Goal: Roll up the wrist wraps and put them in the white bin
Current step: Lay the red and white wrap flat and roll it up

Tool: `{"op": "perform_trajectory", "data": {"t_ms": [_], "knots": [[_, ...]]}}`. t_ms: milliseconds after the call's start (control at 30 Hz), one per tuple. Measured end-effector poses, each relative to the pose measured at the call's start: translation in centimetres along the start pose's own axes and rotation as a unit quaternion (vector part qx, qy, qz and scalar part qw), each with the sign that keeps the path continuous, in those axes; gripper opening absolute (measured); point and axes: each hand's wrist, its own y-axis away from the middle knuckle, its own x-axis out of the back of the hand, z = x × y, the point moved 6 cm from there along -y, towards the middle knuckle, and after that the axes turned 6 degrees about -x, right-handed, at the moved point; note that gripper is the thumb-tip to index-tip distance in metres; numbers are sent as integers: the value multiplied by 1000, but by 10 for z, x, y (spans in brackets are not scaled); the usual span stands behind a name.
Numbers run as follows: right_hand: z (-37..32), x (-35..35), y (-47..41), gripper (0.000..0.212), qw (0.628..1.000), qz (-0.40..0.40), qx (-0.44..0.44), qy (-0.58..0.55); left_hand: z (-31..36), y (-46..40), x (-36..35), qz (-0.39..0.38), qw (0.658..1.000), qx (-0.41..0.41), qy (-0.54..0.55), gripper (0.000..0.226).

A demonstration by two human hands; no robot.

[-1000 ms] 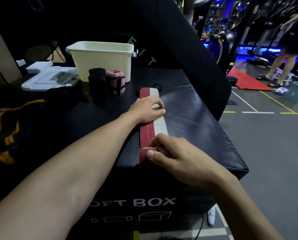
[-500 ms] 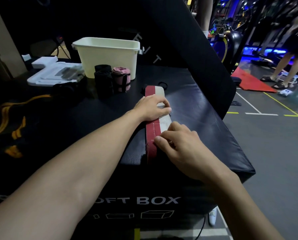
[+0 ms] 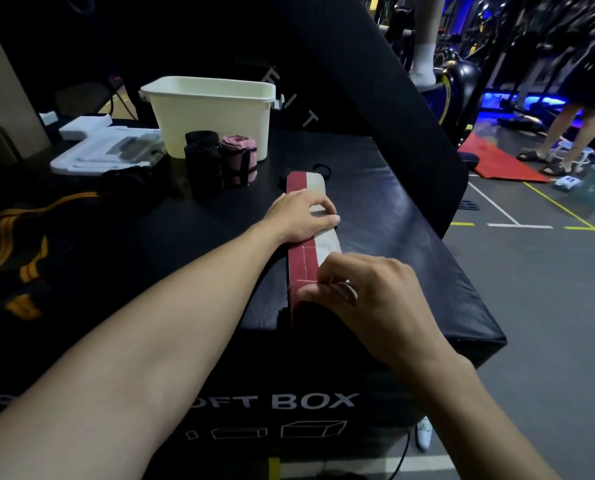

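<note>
White bin (image 3: 213, 112) back left, rolled wraps (image 3: 220, 161) standing before it. Left hand (image 3: 301, 216) presses red-and-white wrap (image 3: 306, 261) flat on box top (image 3: 393, 237); right hand (image 3: 368, 299) pinches near end. Risk: loose first turn, roll skews or springs open.

View: head, the only camera, worn on the person's head.
Direction: forward and down, over both forearms onto the top of a black box (image 3: 375, 216).
Nearness: close; the left hand (image 3: 301, 216) and right hand (image 3: 368, 299) fill the middle, with the forearms running off the bottom edge.
Lens: wide-angle, straight edges bowed near the borders.
Far field: bin (image 3: 213, 116) at upper centre; gym floor (image 3: 548, 271) at right.
Shared field: none, a single view.
</note>
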Motion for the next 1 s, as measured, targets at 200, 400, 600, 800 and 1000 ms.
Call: {"op": "perform_trajectory", "data": {"t_ms": [200,400,600,800,1000], "knots": [[16,-5,22,60,994,-93,10,-50,-2,-1,-1,4,1000,1,1,21],[17,-12,20,68,993,-113,38,2,-1,-1,-1,8,1000,0,8,21],[8,-6,14,54,989,-134,55,28,-5,1,-2,-1,1000,4,19,32],[10,0,18,40,980,-187,5,-72,-4,13,-3,-23,999,-19,24,34],[15,-3,20,37,975,-186,-48,-109,-3,20,0,-33,997,-29,63,23]]}}
